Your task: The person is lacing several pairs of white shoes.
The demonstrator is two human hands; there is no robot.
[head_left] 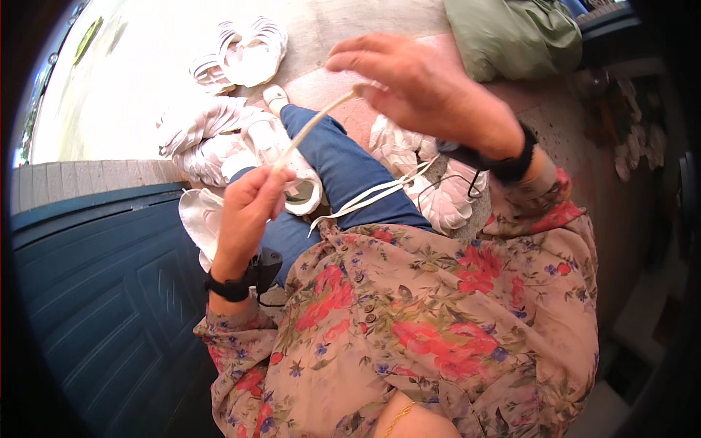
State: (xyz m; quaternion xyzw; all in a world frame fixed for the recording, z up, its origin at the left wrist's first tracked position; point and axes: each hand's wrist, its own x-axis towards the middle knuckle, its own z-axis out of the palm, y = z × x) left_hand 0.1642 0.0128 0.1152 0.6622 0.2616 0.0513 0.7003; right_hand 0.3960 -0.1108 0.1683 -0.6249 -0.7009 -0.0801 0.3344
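Note:
A pale shoelace (319,120) is stretched taut between my two hands, slanting up to the right. My left hand (252,208) is closed, pinching its lower end above a white shoe (310,191) that lies by my left thigh. The upper end runs to the thumb side of my right hand (431,98), raised over my right leg. Its upper fingers reach out to the left, slightly blurred, and the lace seems gripped lower down. More white laces (376,196) lie loose across my jeans. A white shoe piece (201,223) sits beside my left wrist, partly hidden.
Bundled white shoes (212,139) are heaped left of my legs, with others (252,55) farther ahead. Another pile of pale shoes (442,193) lies to my right. A green sack (515,36) stands at the far right. A blue panelled door (124,299) borders my left side.

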